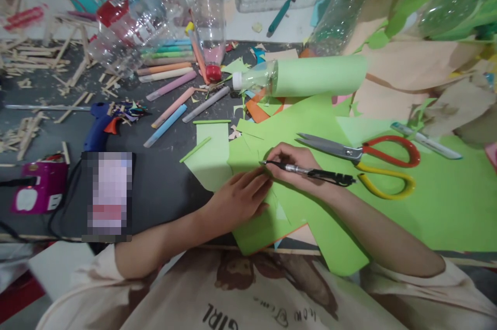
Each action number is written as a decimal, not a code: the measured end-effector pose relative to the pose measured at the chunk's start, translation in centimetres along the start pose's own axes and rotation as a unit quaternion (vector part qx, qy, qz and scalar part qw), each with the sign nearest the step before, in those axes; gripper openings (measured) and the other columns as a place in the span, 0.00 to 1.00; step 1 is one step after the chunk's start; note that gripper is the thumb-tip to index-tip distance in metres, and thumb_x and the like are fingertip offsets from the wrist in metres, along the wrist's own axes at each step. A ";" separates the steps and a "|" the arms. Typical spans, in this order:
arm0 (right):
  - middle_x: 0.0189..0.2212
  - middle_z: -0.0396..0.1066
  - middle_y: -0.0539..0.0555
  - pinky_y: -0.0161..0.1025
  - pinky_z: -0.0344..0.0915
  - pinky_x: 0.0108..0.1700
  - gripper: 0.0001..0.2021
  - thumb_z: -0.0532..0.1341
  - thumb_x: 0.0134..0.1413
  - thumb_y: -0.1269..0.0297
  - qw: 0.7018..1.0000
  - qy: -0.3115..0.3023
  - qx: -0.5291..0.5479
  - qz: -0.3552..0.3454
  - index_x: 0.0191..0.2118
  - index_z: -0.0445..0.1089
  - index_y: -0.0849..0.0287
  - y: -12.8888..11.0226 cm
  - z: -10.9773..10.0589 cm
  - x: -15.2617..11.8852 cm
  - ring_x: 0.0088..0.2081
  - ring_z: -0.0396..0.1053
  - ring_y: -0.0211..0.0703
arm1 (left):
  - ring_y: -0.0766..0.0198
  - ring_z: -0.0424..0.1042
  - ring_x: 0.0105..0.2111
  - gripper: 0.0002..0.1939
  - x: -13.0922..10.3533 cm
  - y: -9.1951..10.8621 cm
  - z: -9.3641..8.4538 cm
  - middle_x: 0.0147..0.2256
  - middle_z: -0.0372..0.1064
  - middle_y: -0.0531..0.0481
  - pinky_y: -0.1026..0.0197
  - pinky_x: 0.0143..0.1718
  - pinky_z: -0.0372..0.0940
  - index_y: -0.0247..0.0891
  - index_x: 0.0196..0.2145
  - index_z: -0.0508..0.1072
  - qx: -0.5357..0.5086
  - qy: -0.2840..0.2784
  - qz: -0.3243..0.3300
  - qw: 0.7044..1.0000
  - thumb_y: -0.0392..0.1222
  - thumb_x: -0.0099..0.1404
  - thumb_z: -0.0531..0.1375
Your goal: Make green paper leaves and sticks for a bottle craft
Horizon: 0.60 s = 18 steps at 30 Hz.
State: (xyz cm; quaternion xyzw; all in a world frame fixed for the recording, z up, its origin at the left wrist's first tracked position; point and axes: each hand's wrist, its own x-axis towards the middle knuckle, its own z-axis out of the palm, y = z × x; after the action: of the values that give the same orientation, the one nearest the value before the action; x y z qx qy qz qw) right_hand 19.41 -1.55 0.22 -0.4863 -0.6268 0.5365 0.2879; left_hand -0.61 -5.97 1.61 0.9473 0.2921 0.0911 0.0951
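Bright green paper [435, 211] covers the right half of the table. My right hand [297, 162] holds a black pen [310, 171], its tip pointing left close to the fingertips of my left hand. Flat on the green paper, my left hand [240, 198] presses down with its fingers stretched out and nothing held. Scissors [345, 151] with one red and one yellow handle lie just right of my right hand. Left of the hands is a pale green paper piece [212, 156] with thin green strips on it.
A blue glue gun [99, 125], a magenta box [41, 188] and a blurred-out phone [111, 193] are at the left. Colored markers [166, 123] lie behind them. Across the back stand plastic bottles [207, 14]; a green-wrapped bottle [318, 76] lies nearer.
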 end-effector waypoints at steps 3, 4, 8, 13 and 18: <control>0.20 0.65 0.45 0.32 0.56 0.24 0.05 0.63 0.51 0.66 1.000 0.002 -0.019 -0.015 0.27 0.66 0.56 -0.2 0.0 -0.1 0.21 0.60 0.33 | 0.52 0.68 0.59 0.18 -0.1 0.2 0.0 0.52 0.73 0.36 0.54 0.54 0.68 0.27 0.54 0.69 0.005 -0.003 -0.003 1.000 0.40 0.72 0.54; 0.19 0.65 0.45 0.33 0.55 0.24 0.05 0.63 0.50 0.66 1.000 0.002 -0.023 -0.018 0.27 0.66 0.56 -0.3 0.0 -0.1 0.21 0.59 0.33 | 0.52 0.69 0.58 0.18 -0.1 0.2 0.0 0.52 0.73 0.36 0.54 0.53 0.68 0.27 0.54 0.69 0.007 -0.002 -0.004 1.000 0.39 0.72 0.54; 0.19 0.66 0.45 0.33 0.54 0.24 0.06 0.62 0.50 0.66 0.999 0.006 -0.035 -0.027 0.26 0.66 0.56 -0.6 0.0 0.0 0.21 0.59 0.33 | 0.53 0.70 0.58 0.17 -0.1 0.4 0.1 0.51 0.74 0.36 0.55 0.51 0.68 0.27 0.54 0.70 0.014 0.005 -0.005 1.000 0.39 0.72 0.53; 0.19 0.67 0.46 0.32 0.55 0.24 0.07 0.62 0.51 0.65 0.999 -0.002 -0.045 -0.027 0.25 0.66 0.57 -0.4 -0.1 0.0 0.22 0.61 0.34 | 0.52 0.70 0.57 0.17 -0.1 0.5 0.2 0.51 0.74 0.36 0.55 0.51 0.68 0.27 0.54 0.70 0.018 0.004 -0.006 1.000 0.38 0.72 0.54; 0.21 0.68 0.47 0.33 0.58 0.27 0.07 0.63 0.53 0.64 0.998 -0.009 -0.045 -0.036 0.26 0.67 0.57 0.1 -0.1 0.0 0.24 0.64 0.35 | 0.52 0.69 0.58 0.17 -0.1 0.5 0.3 0.51 0.74 0.37 0.55 0.52 0.68 0.28 0.54 0.70 0.015 -0.009 -0.010 1.000 0.39 0.71 0.55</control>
State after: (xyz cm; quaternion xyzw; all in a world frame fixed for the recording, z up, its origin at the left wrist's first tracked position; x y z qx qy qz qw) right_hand 19.48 -1.52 0.18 -0.4709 -0.6698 0.5013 0.2798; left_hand -0.36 -6.50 1.46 0.9465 0.3020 0.0772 0.0840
